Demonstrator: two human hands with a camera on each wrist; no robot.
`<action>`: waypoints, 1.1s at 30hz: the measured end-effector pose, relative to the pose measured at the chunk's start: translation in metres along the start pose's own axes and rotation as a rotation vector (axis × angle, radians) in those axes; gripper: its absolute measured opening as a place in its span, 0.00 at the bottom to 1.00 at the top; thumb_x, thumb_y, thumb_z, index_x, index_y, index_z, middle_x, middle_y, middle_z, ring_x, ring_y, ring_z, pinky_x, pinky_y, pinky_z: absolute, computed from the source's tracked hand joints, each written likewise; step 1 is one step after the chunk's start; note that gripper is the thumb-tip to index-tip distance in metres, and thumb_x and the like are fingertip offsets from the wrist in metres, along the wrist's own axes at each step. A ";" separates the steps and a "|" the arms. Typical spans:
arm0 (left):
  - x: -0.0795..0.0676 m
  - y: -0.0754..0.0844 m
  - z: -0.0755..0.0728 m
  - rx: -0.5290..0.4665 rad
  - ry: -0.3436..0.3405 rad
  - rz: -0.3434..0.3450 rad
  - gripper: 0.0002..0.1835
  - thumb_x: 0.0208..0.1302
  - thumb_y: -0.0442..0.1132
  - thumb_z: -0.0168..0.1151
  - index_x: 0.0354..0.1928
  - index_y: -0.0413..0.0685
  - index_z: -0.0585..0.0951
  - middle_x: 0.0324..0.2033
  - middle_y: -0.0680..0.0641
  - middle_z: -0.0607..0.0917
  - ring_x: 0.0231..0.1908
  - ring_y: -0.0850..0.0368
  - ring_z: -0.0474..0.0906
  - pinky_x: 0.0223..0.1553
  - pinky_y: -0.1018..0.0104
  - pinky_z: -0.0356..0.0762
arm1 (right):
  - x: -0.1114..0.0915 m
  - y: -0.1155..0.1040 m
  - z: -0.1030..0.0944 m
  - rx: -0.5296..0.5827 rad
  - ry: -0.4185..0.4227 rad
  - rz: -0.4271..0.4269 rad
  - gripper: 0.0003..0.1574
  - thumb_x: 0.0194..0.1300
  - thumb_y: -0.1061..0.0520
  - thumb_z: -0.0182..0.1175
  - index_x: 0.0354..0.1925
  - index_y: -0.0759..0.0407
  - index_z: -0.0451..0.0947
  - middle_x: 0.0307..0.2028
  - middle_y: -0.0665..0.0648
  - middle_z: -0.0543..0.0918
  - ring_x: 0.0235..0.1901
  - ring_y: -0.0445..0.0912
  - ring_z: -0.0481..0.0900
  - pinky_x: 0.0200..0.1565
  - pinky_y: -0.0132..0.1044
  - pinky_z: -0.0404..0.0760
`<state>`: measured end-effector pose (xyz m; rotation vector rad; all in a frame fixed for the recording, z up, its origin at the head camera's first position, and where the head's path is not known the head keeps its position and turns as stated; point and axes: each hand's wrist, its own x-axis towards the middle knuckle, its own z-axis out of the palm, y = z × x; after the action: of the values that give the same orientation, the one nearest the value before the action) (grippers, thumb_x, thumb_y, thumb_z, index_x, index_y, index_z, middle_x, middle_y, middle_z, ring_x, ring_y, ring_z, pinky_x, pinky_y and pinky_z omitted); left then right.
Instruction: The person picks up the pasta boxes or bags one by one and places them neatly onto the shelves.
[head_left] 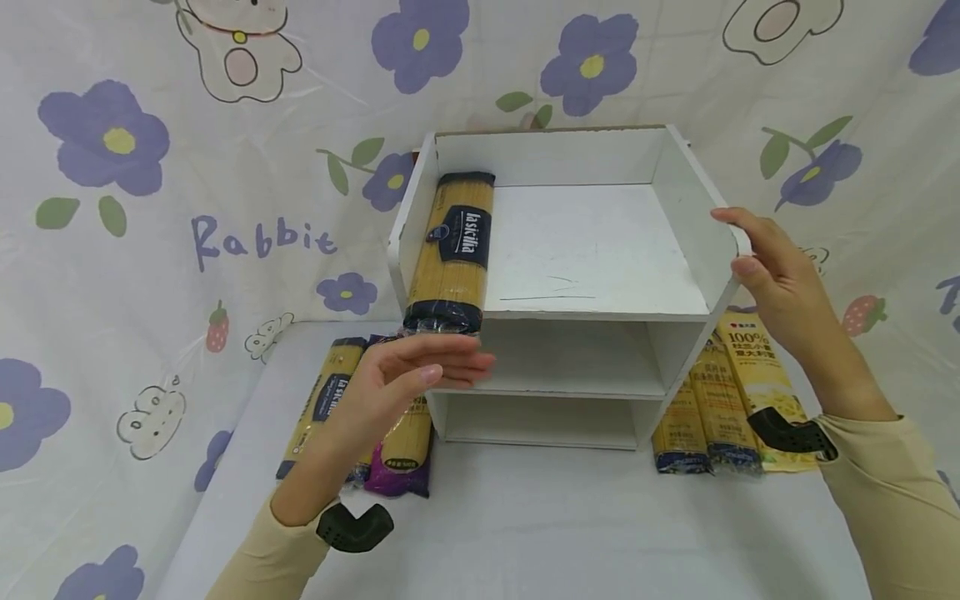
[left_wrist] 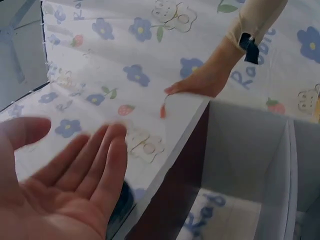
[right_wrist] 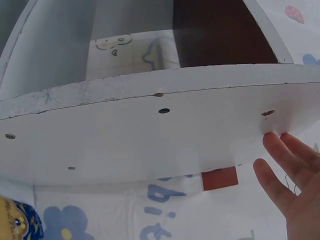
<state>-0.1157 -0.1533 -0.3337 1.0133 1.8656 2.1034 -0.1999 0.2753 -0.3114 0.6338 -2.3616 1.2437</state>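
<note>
A clear-wrapped pack of spaghetti with navy ends and a navy label lies lengthwise along the left wall of the white shelf unit's top tier. Just below its near end is my left hand, palm turned inward and fingers extended, holding nothing. In the left wrist view that palm faces up with the fingers side by side. My right hand touches the front upper corner of the unit's right side panel. The right wrist view shows its fingertips against the panel's outer face.
Left of the unit lie a navy-labelled spaghetti pack and a purple-ended pack. On the right are two more pasta packs and a yellow pasta bag. A white table supports everything, with a flower-printed cloth behind.
</note>
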 end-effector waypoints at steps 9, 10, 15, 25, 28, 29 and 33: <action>-0.052 -0.020 -0.066 0.154 0.048 0.074 0.17 0.73 0.28 0.48 0.56 0.48 0.81 0.41 0.56 0.89 0.42 0.60 0.87 0.47 0.66 0.85 | 0.000 0.001 0.001 0.025 0.008 -0.029 0.28 0.78 0.52 0.47 0.73 0.47 0.64 0.62 0.38 0.70 0.55 0.32 0.69 0.48 0.14 0.68; -0.058 -0.025 -0.075 0.192 0.100 0.053 0.17 0.73 0.27 0.49 0.56 0.45 0.81 0.40 0.56 0.89 0.41 0.61 0.86 0.46 0.67 0.85 | 0.000 0.002 0.001 0.028 0.010 -0.031 0.28 0.78 0.52 0.47 0.73 0.47 0.64 0.62 0.38 0.70 0.55 0.32 0.70 0.48 0.14 0.68; -0.088 -0.057 -0.123 0.350 0.304 -0.110 0.17 0.71 0.28 0.54 0.59 0.34 0.77 0.43 0.59 0.86 0.46 0.66 0.82 0.48 0.75 0.82 | 0.000 0.004 0.001 0.030 0.017 -0.027 0.28 0.78 0.53 0.47 0.72 0.46 0.65 0.61 0.39 0.71 0.55 0.33 0.70 0.48 0.15 0.68; -0.152 -0.145 -0.195 0.593 0.452 -0.392 0.25 0.70 0.43 0.61 0.67 0.47 0.73 0.53 0.51 0.81 0.51 0.65 0.76 0.48 0.80 0.76 | 0.001 0.006 0.002 0.048 0.027 -0.026 0.27 0.78 0.52 0.47 0.72 0.48 0.65 0.60 0.36 0.71 0.54 0.34 0.70 0.47 0.17 0.68; -0.163 -0.164 -0.207 0.694 0.424 -0.469 0.28 0.69 0.46 0.62 0.69 0.50 0.71 0.59 0.41 0.76 0.54 0.55 0.74 0.50 0.70 0.77 | 0.001 0.006 0.002 0.048 0.030 -0.022 0.27 0.77 0.52 0.48 0.72 0.48 0.65 0.60 0.36 0.71 0.54 0.35 0.70 0.47 0.17 0.68; -0.165 -0.168 -0.211 0.718 0.413 -0.489 0.29 0.69 0.46 0.62 0.70 0.50 0.71 0.60 0.39 0.74 0.55 0.51 0.74 0.52 0.66 0.77 | 0.001 0.006 0.003 0.049 0.029 -0.018 0.27 0.77 0.52 0.48 0.72 0.48 0.65 0.60 0.36 0.71 0.54 0.35 0.69 0.48 0.17 0.68; -0.171 -0.180 -0.219 0.781 0.371 -0.590 0.31 0.69 0.46 0.63 0.72 0.52 0.67 0.61 0.34 0.67 0.57 0.38 0.69 0.52 0.48 0.76 | 0.000 0.005 0.004 0.050 0.026 -0.002 0.28 0.77 0.52 0.48 0.72 0.47 0.65 0.61 0.36 0.71 0.56 0.34 0.69 0.49 0.18 0.68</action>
<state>-0.1670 -0.3855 -0.5641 0.0668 2.8085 1.2792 -0.2031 0.2745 -0.3165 0.6326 -2.3147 1.3060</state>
